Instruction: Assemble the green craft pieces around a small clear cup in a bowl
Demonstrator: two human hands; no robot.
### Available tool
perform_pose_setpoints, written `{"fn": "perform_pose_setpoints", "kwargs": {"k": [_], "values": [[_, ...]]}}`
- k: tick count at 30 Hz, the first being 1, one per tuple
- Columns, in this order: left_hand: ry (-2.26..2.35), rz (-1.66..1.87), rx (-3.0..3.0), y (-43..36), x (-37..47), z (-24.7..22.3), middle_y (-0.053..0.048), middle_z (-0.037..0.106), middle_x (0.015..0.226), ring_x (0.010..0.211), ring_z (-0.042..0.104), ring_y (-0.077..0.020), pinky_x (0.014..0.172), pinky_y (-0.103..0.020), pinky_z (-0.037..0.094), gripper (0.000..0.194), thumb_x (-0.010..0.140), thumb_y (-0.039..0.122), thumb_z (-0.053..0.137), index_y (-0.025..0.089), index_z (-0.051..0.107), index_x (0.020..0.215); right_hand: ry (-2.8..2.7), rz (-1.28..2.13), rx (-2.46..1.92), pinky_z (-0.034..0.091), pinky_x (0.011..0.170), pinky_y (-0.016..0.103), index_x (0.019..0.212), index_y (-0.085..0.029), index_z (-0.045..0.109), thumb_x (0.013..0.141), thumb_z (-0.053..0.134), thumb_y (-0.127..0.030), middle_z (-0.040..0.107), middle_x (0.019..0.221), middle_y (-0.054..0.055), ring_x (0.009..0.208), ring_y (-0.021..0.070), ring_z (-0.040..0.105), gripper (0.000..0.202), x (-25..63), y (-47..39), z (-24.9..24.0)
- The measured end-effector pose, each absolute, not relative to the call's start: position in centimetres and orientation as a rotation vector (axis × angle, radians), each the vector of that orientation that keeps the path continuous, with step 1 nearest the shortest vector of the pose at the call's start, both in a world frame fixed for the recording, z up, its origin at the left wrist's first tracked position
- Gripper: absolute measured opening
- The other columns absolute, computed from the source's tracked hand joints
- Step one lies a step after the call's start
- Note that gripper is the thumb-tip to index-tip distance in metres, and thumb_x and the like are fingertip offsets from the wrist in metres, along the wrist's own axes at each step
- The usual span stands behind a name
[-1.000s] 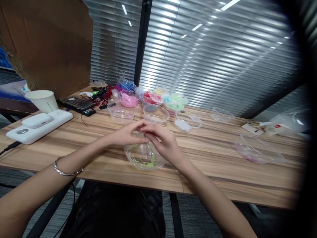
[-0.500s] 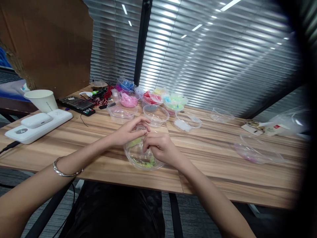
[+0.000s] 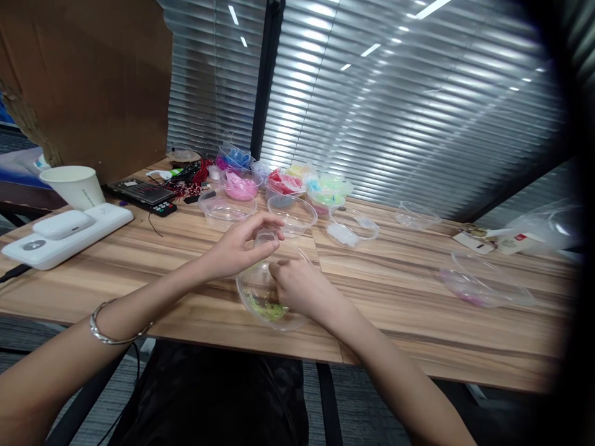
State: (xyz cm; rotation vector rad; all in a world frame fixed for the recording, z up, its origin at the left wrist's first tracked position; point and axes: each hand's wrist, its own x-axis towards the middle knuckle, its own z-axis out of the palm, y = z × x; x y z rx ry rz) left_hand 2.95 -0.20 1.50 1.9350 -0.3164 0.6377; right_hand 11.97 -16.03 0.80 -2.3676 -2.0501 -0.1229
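Note:
A clear round bowl (image 3: 274, 324) stands near the table's front edge, with small yellow-green pieces (image 3: 266, 308) at its bottom. My left hand (image 3: 247, 244) is over the bowl's far left rim, fingers curved and thumb apart, with a small clear container (image 3: 266, 238) showing between thumb and fingers. My right hand (image 3: 304, 286) is closed, knuckles up, over the right part of the bowl. Its fingertips point down into the bowl, and whatever they hold is hidden.
Clear tubs with pink (image 3: 240, 186), red (image 3: 283, 182), blue and green contents stand behind. A white power strip (image 3: 105, 218), paper cup (image 3: 77, 189) and cardboard (image 3: 97, 87) are at left. Clear lids (image 3: 483, 282) lie at right.
My right hand has turned knuckles up and moved slightly down toward the bowl. The thumb and fingers of my left hand are wider apart. The bowl has shifted slightly nearer and to the right.

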Motion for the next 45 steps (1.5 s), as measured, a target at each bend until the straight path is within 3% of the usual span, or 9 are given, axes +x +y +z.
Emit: {"fn": "perform_pose_setpoints", "kwargs": {"k": [3,5,8,11,18,27,33,38,45], "values": [[-0.33,0.636,1.943,-0.2,3.0,1.4,-0.009,0.061,0.108,0.103,0.06,-0.0188,0.095,-0.035,0.047,0.031,0.091,0.025,0.059,0.017,0.051,0.12,-2.091,-0.013,-2.332,0.029,0.051,0.03,0.063,-0.013,0.067,0.074,0.051,-0.01,0.062,0.059,0.011,0.051,0.0179,0.052,0.02,11.7,-16.4,1.4],[-0.322,0.624,1.947,-0.1,3.1,1.3,-0.009,0.061,0.107,0.103,0.06,-0.0188,0.094,-0.034,0.048,0.031,0.091,0.025,0.059,0.016,0.052,0.12,-2.104,0.24,-2.209,0.03,0.052,0.027,0.064,-0.014,0.068,0.073,0.049,-0.008,0.063,0.059,0.007,0.051,0.0144,0.05,0.023,11.7,-16.7,2.2],[-0.292,0.589,1.914,0.2,3.4,1.0,-0.009,0.061,0.106,0.103,0.059,-0.0191,0.09,-0.033,0.05,0.031,0.091,0.027,0.059,0.017,0.052,0.119,-2.089,0.713,-1.925,0.036,0.058,0.021,0.084,-0.018,0.074,0.075,0.045,-0.005,0.068,0.071,0.001,0.06,0.0093,0.054,0.033,12.0,-17.1,3.4],[-0.296,0.538,1.881,0.5,3.6,0.7,-0.008,0.061,0.106,0.1,0.06,-0.0188,0.086,-0.032,0.052,0.032,0.091,0.029,0.06,0.017,0.052,0.119,-2.102,0.95,-1.752,0.037,0.06,0.018,0.108,-0.02,0.072,0.08,0.046,-0.008,0.068,0.079,-0.001,0.063,0.0067,0.053,0.04,12.7,-17.5,4.0],[-0.27,0.485,1.857,0.4,3.8,0.5,-0.008,0.06,0.105,0.097,0.062,-0.0186,0.084,-0.034,0.054,0.033,0.091,0.031,0.06,0.018,0.051,0.12,-1.998,1.365,-1.545,0.046,0.071,0.018,0.123,-0.015,0.064,0.086,0.061,-0.027,0.069,0.097,0.003,0.081,0.0099,0.062,0.038,14.2,-17.4,3.4],[-0.275,0.487,1.882,0.6,3.8,0.5,-0.008,0.061,0.105,0.097,0.062,-0.0184,0.086,-0.034,0.051,0.033,0.091,0.03,0.06,0.017,0.051,0.12,-1.937,1.293,-1.53,0.046,0.069,0.017,0.098,-0.015,0.068,0.087,0.063,-0.024,0.067,0.086,0.001,0.076,0.0082,0.06,0.015,13.7,-17.0,3.5],[-0.273,0.54,1.912,1.5,4.3,0.1,-0.009,0.062,0.106,0.102,0.061,-0.0194,0.091,-0.035,0.049,0.033,0.09,0.032,0.06,0.016,0.053,0.118,-1.702,0.904,-1.562,0.048,0.079,0.022,0.092,-0.015,0.068,0.087,0.063,-0.02,0.069,0.091,0.002,0.085,0.0114,0.063,0.009,14.0,-16.6,3.1],[-0.238,0.602,1.964,2.2,4.6,-0.2,-0.009,0.061,0.113,0.107,0.059,-0.0192,0.095,-0.035,0.047,0.032,0.089,0.031,0.062,0.017,0.054,0.118,-1.383,0.703,-1.491,0.048,0.072,0.025,0.089,-0.015,0.066,0.083,0.067,-0.022,0.066,0.084,0.003,0.078,0.012,0.061,0.009,14.7,-15.5,2.2],[-0.167,0.519,2.018,2.5,4.3,-0.3,-0.009,0.057,0.123,0.117,0.054,-0.0225,0.098,-0.037,0.045,0.038,0.089,0.036,0.063,0.02,0.052,0.122,-1.117,0.57,-1.379,0.053,0.077,0.031,0.086,-0.014,0.066,0.077,0.072,-0.026,0.068,0.087,0.006,0.083,0.0161,0.065,0.016,15.9,-14.8,1.6]]}}
